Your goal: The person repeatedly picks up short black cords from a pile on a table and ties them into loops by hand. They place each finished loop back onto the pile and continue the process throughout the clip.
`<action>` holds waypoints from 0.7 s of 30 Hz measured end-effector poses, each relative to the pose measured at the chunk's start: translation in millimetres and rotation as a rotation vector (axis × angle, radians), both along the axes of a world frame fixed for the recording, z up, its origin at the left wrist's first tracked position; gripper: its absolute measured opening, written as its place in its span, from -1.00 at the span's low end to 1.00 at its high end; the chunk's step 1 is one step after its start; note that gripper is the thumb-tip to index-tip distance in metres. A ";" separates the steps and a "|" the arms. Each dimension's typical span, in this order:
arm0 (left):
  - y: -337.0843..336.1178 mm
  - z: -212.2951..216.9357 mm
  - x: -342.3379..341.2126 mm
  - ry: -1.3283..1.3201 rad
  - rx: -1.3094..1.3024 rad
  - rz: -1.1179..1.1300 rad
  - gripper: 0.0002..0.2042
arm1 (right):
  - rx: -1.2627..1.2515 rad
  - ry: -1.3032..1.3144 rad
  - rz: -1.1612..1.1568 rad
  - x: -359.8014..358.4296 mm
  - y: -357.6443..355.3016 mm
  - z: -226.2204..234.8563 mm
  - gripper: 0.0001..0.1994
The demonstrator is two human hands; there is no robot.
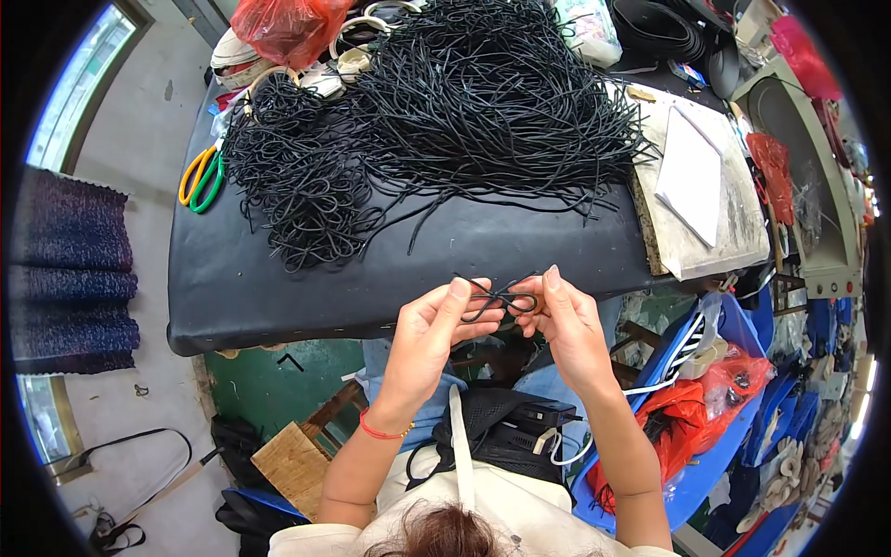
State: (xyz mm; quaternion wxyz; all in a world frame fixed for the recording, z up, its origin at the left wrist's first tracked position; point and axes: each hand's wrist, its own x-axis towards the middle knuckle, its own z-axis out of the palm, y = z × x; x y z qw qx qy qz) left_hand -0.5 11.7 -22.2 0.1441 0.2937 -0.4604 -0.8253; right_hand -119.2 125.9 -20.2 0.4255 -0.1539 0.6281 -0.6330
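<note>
A small bow [502, 296] of thin black cord, with two loops, is stretched between my hands just off the table's front edge. My left hand [434, 322] pinches its left side, thumb against fingers. Its right loop is in the fingers of my right hand [568, 327], with the thumb pointing up. Beyond my hands, a big tangled heap of straight black cords [492, 102] covers the back of the black table [520, 246]. To its left lies a smaller pile of looped black cord pieces [306, 181], which look like tied bows.
Scissors with yellow and green handles [204, 178] lie at the table's left edge. A red plastic bag [286, 30] sits at the back left. On the right are a pale board [738, 200] with white paper [690, 176] and a blue bin [715, 455] holding red bags.
</note>
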 end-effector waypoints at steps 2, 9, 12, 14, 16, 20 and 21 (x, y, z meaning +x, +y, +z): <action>0.6 -6.9 0.8 0.052 0.056 0.018 -0.68 | -0.007 -0.017 0.000 0.6 -0.9 -1.2 -0.50; -2.3 -12.0 1.2 0.087 -0.007 0.038 -0.78 | 0.019 0.140 0.048 6.7 -12.7 1.8 -0.72; -10.1 -7.0 5.8 0.036 -0.095 0.059 -0.81 | -0.004 0.121 0.044 5.2 -20.7 -0.7 -0.79; -27.1 8.3 11.4 0.011 -0.223 0.149 -0.84 | 0.024 0.363 0.026 -3.7 -32.4 -1.6 -0.83; -57.3 28.1 18.1 -0.065 -0.526 0.442 -0.89 | 0.013 1.001 0.006 -16.8 -52.9 -6.7 -0.89; -139.3 36.0 33.9 -0.490 -1.349 0.552 -0.81 | 0.012 1.419 -0.068 -37.7 -93.6 -32.2 -0.94; -142.5 34.3 31.7 -0.594 -1.477 0.662 -0.78 | 0.050 1.476 -0.075 -39.4 -100.9 -34.4 -0.94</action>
